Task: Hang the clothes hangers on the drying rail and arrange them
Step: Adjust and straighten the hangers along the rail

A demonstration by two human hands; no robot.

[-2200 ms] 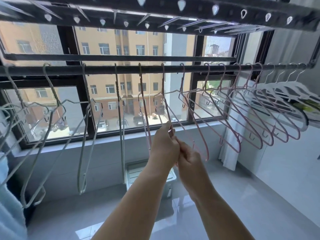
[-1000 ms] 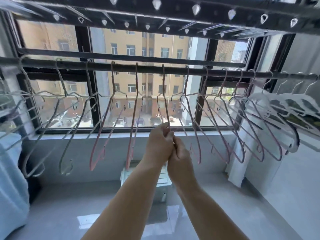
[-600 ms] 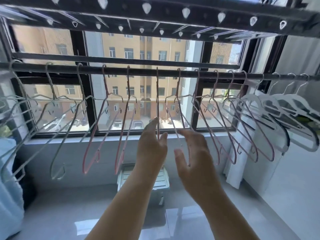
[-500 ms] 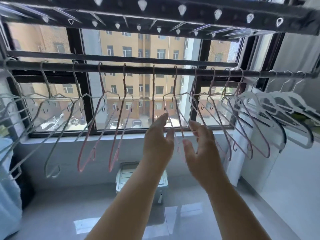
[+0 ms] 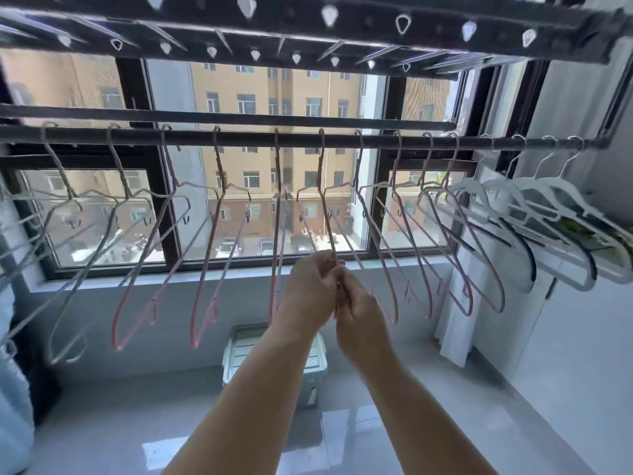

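My left hand (image 5: 310, 289) and my right hand (image 5: 359, 320) are touching each other. Both have the fingers curled on the lower part of one pink hanger (image 5: 321, 166), the left pinching the wire a little higher and the right just below it. The hook of this hanger sits on the rail (image 5: 239, 138), at 12 o'clock from the hands, so it is already hung and the work now is the arranging.

I judge this hanger to be very light. It looks like a thin coated wire, stiff enough to keep its form but a bit springy, so it will probably bend and swing if I pull from the bottom. The coating should give the fingers some grip, yet the hook may drag on the rail. For turning it square the low grip is good. For moving it along the rail I would rather take hold at the twisted neck, near the hook.

Toward 9 o'clock hang other pink hangers (image 5: 207, 269), then grey wire hangers (image 5: 68, 186), all tilted. Toward 3 o'clock come more pink ones and, at the rail's end, thicker white hangers (image 5: 561, 183). At 6 o'clock a plastic box (image 5: 274, 358) stands on the floor (image 5: 445, 423).
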